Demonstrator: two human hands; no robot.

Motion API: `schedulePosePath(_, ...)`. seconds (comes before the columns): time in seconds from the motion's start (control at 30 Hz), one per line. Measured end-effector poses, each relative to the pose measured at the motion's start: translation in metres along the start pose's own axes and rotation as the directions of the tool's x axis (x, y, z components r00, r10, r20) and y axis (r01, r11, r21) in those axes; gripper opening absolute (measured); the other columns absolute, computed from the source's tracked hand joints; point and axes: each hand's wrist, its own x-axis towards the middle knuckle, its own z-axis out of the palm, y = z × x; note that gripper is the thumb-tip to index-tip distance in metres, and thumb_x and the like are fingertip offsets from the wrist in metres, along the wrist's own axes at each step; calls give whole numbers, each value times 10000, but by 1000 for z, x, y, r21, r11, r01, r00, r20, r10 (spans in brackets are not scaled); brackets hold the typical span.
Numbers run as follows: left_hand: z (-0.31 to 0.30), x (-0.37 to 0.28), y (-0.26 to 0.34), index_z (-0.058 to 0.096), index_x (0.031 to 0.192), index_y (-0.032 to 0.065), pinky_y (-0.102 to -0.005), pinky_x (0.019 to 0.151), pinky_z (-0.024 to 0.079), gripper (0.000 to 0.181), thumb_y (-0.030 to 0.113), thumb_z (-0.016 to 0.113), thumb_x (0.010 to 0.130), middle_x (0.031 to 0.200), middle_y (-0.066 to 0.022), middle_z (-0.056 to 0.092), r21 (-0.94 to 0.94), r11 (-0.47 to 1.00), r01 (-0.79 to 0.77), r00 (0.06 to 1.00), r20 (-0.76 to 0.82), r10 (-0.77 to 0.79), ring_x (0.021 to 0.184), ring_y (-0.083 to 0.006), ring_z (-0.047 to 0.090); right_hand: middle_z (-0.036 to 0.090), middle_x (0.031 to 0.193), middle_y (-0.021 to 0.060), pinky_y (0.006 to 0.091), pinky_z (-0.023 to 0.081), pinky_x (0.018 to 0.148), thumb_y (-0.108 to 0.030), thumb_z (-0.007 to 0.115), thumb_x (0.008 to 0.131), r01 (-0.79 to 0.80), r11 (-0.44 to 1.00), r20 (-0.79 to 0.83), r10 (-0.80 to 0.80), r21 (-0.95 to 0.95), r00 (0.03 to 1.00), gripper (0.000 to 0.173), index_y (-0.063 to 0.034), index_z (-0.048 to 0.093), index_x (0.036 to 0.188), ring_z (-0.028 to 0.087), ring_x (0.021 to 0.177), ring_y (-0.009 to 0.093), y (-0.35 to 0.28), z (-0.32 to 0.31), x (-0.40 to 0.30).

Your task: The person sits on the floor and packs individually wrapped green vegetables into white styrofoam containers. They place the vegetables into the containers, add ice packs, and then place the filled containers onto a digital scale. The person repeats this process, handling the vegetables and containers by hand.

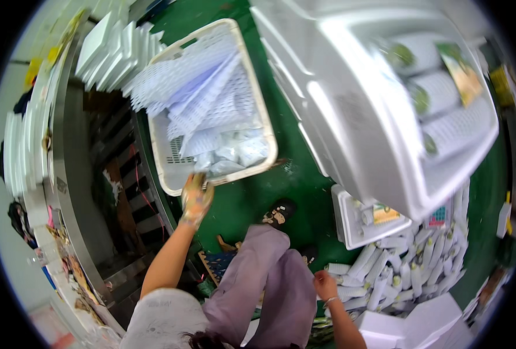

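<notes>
My left hand (197, 198), in a stained work glove, reaches over the near rim of a white plastic basket (270, 144). Its fingertips meet a clear plastic bag (227, 167) inside; whether they grip it is unclear. Sheets of white foam netting (210, 96) fill much of the basket and hang over its left side. Beside my knee is my bare right hand (324, 284), its fingers curled and partly turned from view. Closest to it lies a heap of long vegetables in white foam net sleeves (380, 275).
A tall stack of white foam boxes (354, 109) stands at right, sleeved vegetables in the top one. Below it sits a smaller foam box (343, 218). Foam lids (114, 52) lean behind the basket. A metal-edged bench (77, 174) runs along the left. Green floor (245, 196) surrounds my feet.
</notes>
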Motion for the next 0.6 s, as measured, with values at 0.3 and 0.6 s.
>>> schedulePosePath(0.3, 153, 104, -126, 662, 1069, 74, -426, 858, 517, 386, 268, 682, 736, 1039, -154, 667, 501, 852, -153, 720, 647, -252, 959, -338, 650, 676, 781, 123, 316, 530, 646, -55, 590, 825, -79, 972, 180, 38, 223, 983, 158, -15, 602, 977, 681, 720, 217, -131, 12, 34)
schedulePosePath(0.6, 192, 105, -202, 572, 1222, 68, -412, 759, 536, 591, 110, 719, 651, 941, -147, 673, 382, 899, -215, 575, 793, -199, 904, -276, 663, 669, 790, 129, 310, 518, 660, -68, 602, 820, -171, 970, 201, 135, 175, 970, 175, -12, 601, 985, 667, 722, 214, -127, 39, 56)
